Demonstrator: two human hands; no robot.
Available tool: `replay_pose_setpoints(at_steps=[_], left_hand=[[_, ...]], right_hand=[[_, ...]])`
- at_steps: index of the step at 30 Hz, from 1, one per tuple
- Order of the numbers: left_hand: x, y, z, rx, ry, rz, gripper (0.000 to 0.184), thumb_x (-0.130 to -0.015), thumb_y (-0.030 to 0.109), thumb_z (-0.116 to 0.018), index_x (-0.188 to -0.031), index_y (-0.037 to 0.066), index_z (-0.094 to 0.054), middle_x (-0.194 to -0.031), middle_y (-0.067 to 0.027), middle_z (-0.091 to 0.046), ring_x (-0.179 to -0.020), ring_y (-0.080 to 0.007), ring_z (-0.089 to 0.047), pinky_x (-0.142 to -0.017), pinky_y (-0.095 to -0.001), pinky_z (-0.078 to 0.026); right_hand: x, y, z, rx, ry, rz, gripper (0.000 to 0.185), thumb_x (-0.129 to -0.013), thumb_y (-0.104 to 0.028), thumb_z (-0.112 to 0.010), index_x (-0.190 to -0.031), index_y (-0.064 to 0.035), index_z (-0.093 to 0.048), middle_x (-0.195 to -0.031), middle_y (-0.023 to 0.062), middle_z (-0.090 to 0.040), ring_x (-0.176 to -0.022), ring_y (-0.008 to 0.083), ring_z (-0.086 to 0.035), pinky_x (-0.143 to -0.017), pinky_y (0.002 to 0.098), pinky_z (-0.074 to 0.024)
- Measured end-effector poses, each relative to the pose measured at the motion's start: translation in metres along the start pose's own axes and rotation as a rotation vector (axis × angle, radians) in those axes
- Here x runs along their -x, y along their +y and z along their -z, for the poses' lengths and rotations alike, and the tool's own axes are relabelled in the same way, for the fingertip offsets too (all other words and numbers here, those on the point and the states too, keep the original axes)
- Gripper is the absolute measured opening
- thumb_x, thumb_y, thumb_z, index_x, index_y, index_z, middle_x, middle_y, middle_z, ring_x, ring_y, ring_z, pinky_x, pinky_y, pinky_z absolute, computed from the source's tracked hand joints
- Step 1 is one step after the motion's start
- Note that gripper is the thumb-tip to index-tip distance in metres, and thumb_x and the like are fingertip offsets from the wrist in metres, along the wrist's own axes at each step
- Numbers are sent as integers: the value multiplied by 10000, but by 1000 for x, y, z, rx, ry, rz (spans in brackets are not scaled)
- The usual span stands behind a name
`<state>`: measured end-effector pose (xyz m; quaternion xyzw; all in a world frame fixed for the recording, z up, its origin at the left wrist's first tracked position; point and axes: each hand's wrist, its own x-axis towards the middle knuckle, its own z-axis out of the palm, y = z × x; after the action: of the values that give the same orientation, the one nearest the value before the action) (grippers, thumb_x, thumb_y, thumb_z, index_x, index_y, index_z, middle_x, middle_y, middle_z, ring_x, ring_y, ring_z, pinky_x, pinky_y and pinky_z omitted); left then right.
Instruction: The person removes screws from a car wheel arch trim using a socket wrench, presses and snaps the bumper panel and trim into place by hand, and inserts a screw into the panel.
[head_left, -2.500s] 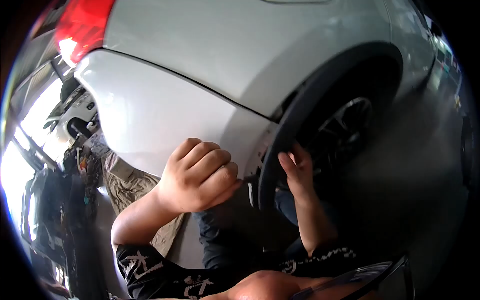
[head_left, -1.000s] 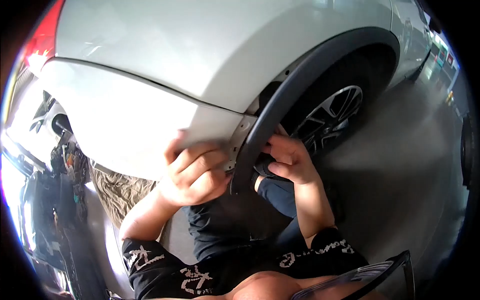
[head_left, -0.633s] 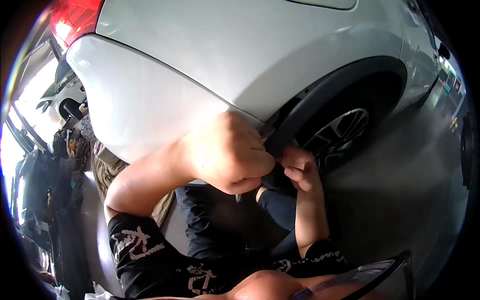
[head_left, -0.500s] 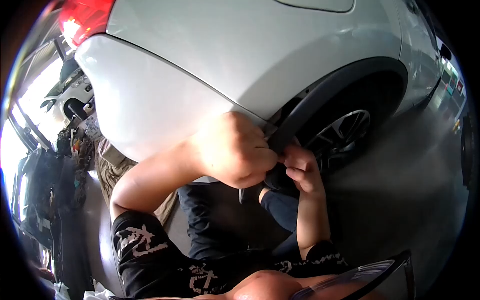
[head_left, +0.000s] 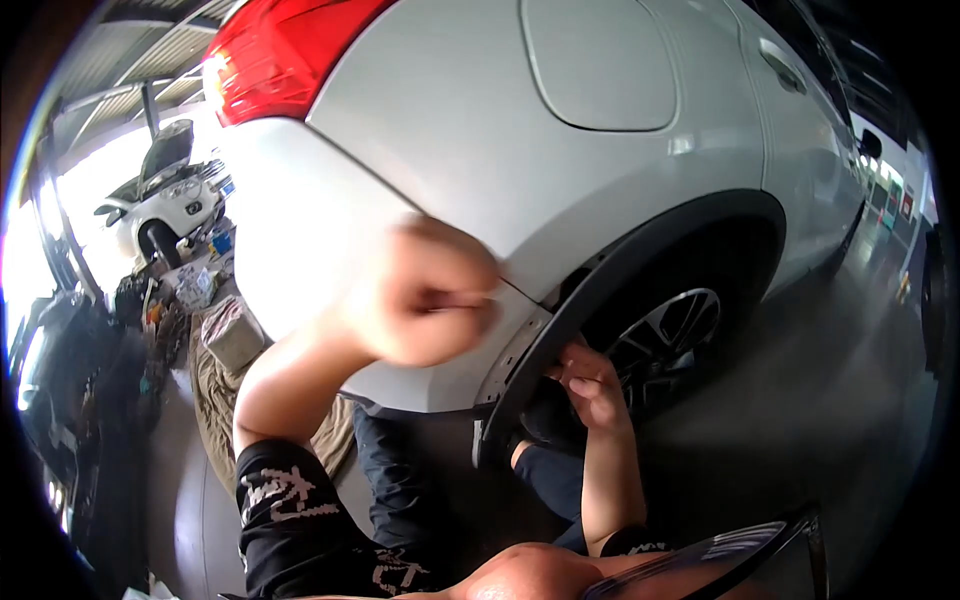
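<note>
My left hand (head_left: 430,295) is a fist, blurred by motion, in front of the white rear bumper (head_left: 285,230) near its seam with the body panel. Nothing shows sticking out of it. The black wheel arch trim (head_left: 560,335) curves around the rear wheel (head_left: 680,335); its lower front part stands off the bumper edge, baring a strip with small holes (head_left: 513,358). My right hand (head_left: 590,385) is on the wheel side of this trim, its curled fingers against the inner edge. The fingertips are partly hidden behind the trim.
Above the bumper is a red tail light (head_left: 290,60), with a fuel flap (head_left: 600,65) to its right. A brown cloth (head_left: 215,395) and a box-like bundle (head_left: 232,332) lie on the floor at left. Another white car (head_left: 170,210) stands behind with its hood up.
My left fist has come off the trim and moved up and left, uncovering the trim's lower end and the holed strip. My right hand stays at the trim. The view has tilted upward.
</note>
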<state>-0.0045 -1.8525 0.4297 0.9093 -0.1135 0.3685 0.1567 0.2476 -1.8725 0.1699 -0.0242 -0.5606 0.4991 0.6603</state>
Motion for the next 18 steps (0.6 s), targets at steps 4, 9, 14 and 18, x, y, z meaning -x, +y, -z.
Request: replay_pose_setpoints(at_steps=[4,9,14,18], left_hand=[[22,39,19,-136,391,-270,168,-769,101,-650,-745,142,-489,-780,22,-548,-748,-236,-556,-733,-376,-458],[-46,-74,7,-1173,529,-356,407,-851,289,-726,-1169,52,-631,-1070,-78,-658,-943,-229,-606,-861,-421,-454],[-53,-65,-10,-1443,220,-263,432,-846,215,-724,-1243,78,-621,-1195,-108,-652,-1094,-284,-601,-1032,-434,-376],[-59,-61,-19,-1516,201,-243,354,-861,200,-717,-1197,118,-641,-1164,-37,-667,-1062,-230,-609,-987,-381,-382]], right_hand=[[7,18,15,-11,70,15,651,-836,-138,-645,-1451,59,-562,-1578,180,-448,-1459,348,-464,-1146,521,-449],[-5,4,1,1,17,28,664,-851,-178,-713,-1455,55,-568,-1547,177,-451,-1443,319,-460,-1134,497,-467],[-2,14,12,3,-15,92,672,-872,-219,-753,-1456,58,-568,-1520,166,-467,-1420,300,-470,-1114,475,-486],[-1,14,8,6,0,118,567,-912,-199,-745,-1449,-64,-624,-1471,127,-510,-1369,268,-514,-1078,454,-513]])
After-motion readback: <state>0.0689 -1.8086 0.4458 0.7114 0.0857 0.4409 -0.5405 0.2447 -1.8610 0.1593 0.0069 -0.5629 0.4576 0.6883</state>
